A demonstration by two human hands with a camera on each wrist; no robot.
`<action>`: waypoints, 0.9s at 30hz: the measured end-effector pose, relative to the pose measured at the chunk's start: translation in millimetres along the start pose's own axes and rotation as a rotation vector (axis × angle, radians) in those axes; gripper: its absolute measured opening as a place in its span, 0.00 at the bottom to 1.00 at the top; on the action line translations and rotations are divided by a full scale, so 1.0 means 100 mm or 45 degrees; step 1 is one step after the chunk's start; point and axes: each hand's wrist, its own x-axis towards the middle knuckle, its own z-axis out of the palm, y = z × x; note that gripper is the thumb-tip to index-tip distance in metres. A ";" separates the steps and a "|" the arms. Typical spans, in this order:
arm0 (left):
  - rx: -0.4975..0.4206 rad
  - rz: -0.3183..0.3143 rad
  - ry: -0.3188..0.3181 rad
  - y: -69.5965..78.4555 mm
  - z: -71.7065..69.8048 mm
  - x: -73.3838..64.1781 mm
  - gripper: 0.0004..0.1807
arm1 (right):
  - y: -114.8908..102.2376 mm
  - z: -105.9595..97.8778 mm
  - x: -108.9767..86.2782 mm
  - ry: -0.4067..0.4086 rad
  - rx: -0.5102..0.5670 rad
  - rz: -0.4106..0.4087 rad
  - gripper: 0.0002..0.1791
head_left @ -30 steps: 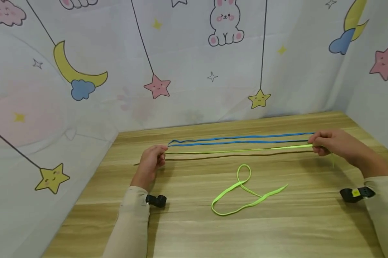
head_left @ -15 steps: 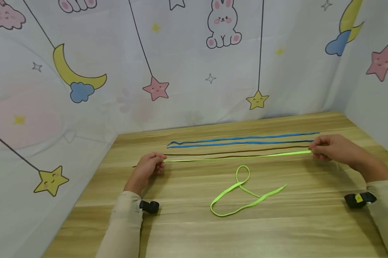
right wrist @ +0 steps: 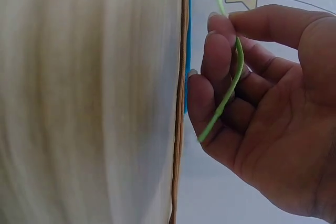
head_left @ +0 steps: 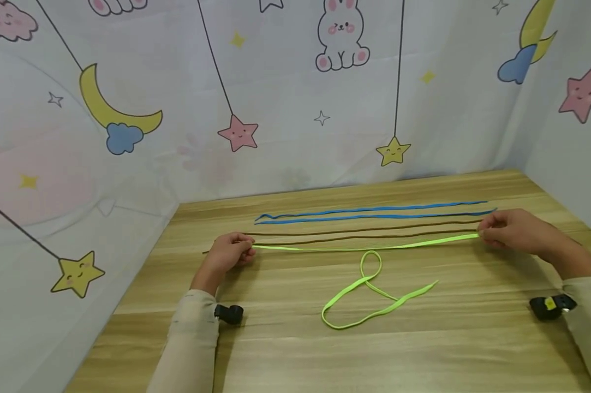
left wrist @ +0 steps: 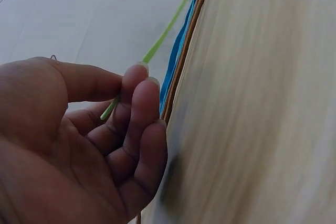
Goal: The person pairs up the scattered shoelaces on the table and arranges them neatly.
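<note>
A bright green shoelace (head_left: 437, 241) stretches between my two hands, just in front of the brown laces in the head view. My left hand (head_left: 226, 254) pinches one end between thumb and index finger; the short tip (left wrist: 108, 109) pokes out below the thumb in the left wrist view. My right hand (head_left: 513, 232) pinches the lace near its other end, and a loose tail (right wrist: 231, 90) hangs across the palm in the right wrist view. Two brown laces (head_left: 354, 238) lie side by side behind it. Beyond them are two blue laces (head_left: 374, 216), one with a small kink at its left.
A second green shoelace (head_left: 341, 296) lies loosely looped on the wooden table (head_left: 374, 360), in front of the stretched one. A white curtain (head_left: 285, 98) printed with stars and moons stands along the back and sides of the table.
Both hands have brought the stretched green lace toward the front, from behind the nearer brown lace to in front of both brown ones. It now sags slightly in the middle.
</note>
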 end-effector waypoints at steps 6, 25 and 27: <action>0.039 -0.020 0.038 -0.01 -0.01 -0.01 0.12 | 0.01 0.02 0.02 0.018 -0.025 -0.020 0.12; 0.184 -0.051 0.098 -0.03 -0.02 -0.01 0.11 | 0.05 -0.03 -0.02 0.030 -0.159 -0.002 0.14; 0.181 -0.056 0.106 -0.04 -0.03 -0.01 0.12 | 0.06 -0.04 -0.01 0.042 -0.192 -0.014 0.14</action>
